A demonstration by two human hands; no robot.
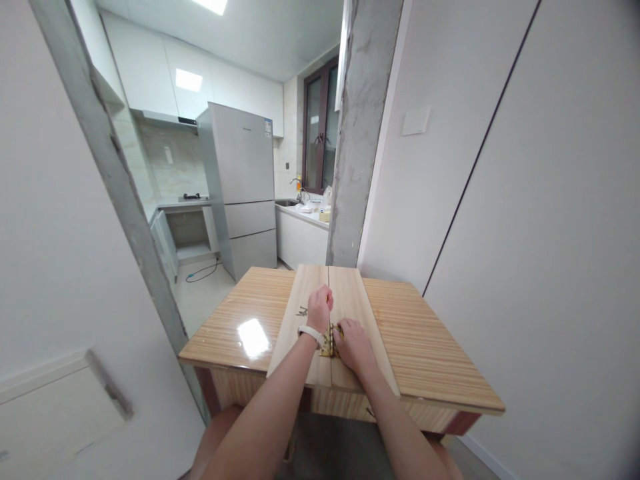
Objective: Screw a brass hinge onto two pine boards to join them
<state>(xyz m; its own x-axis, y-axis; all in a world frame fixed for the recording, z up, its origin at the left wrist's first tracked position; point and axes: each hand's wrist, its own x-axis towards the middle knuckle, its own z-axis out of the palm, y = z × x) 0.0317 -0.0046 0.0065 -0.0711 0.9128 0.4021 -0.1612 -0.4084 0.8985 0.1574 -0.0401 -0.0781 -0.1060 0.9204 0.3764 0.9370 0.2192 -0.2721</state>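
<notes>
Probable failure: brass hinge [327, 348] on seam of boards [350, 293] mid-desk [425, 347], pinned under right hand [354, 343] fingertips, left hand [320, 307] fisted on tool [330, 299], so a slip likely skews hinge, scatters loose screws [301, 311].

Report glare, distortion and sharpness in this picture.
Head view: the ceiling light throws a white glare patch on the table; the wide lens bows the door frame; left hand, right hand and hinge are sharp but small.
</notes>
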